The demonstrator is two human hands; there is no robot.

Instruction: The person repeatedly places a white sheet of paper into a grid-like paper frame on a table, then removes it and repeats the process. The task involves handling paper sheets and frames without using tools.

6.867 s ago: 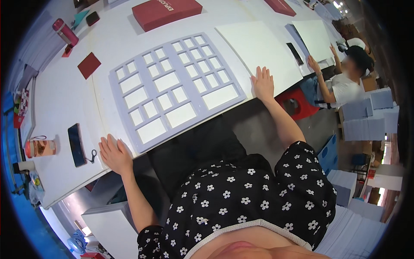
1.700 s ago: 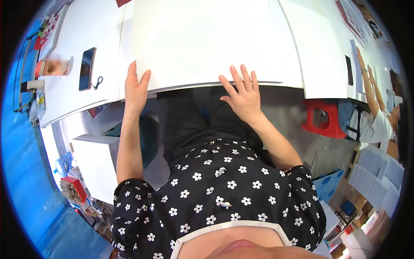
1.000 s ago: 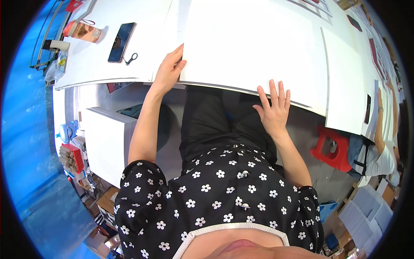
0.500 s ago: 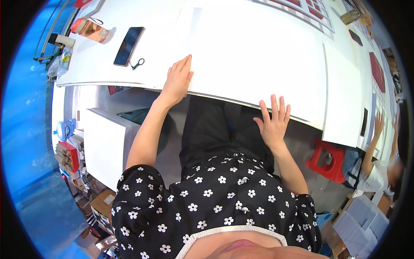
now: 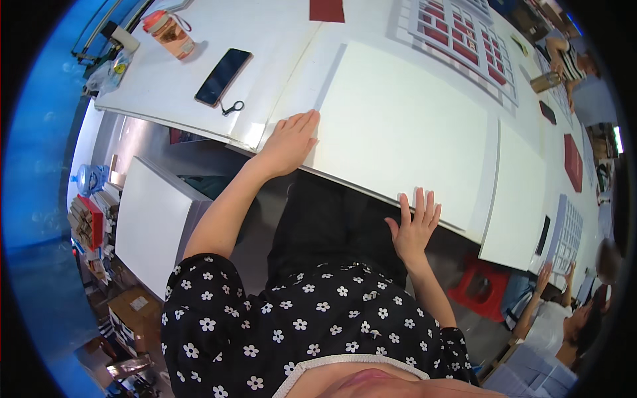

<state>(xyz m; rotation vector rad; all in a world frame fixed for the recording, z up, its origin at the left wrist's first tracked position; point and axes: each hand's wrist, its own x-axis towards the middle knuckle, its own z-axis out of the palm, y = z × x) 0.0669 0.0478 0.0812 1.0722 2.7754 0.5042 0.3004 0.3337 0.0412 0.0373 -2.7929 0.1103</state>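
A large, plain white board [image 5: 405, 132] lies flat on the white table in front of me. My left hand [image 5: 290, 142] rests on its left edge near the front corner, palm down, fingers stretched out and close together. At the near edge, towards the right, my right hand [image 5: 415, 225] lies with fingers spread on the board and the thumb apart. Neither hand grips anything. Past the board's far side lie white lattice panels [image 5: 458, 33] with dark red showing through the openings.
To the left are a phone [image 5: 223, 76], a black ring strap [image 5: 233, 107] and a pink-lidded bottle [image 5: 169, 34]. Another white panel [image 5: 514, 199] lies at right. A red stool [image 5: 479, 292] stands below the table. Co-workers, one in a white top [image 5: 547, 325], work at right.
The view has turned and darkened, so the board's outline and the lattice panels show more plainly. Both hands stay flat at the board's edges. At right, a white lattice panel now shows beside the co-worker.
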